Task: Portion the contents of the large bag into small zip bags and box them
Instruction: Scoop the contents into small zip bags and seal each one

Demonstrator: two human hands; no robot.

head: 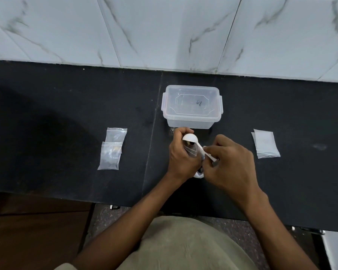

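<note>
We find the left hand (181, 154) closed around a small zip bag (191, 151), propping its mouth upward, while the right hand (230, 162) pinches the handle of a white scoop (190, 140) tipped over that mouth, evidently to pour. Two filled bags (111, 151) lie to the left, empty ones (265, 145) to the right, keeping stock separate. The lidded box (191, 106) waits just beyond on the desk (66, 114); we cannot clearly make out the large bag.

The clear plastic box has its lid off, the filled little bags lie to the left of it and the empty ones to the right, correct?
Not quite. The head view shows the clear plastic box with its lid on and the side clips down. The rest holds: the filled little bags lie to the left of it and the empty ones to the right.
</note>
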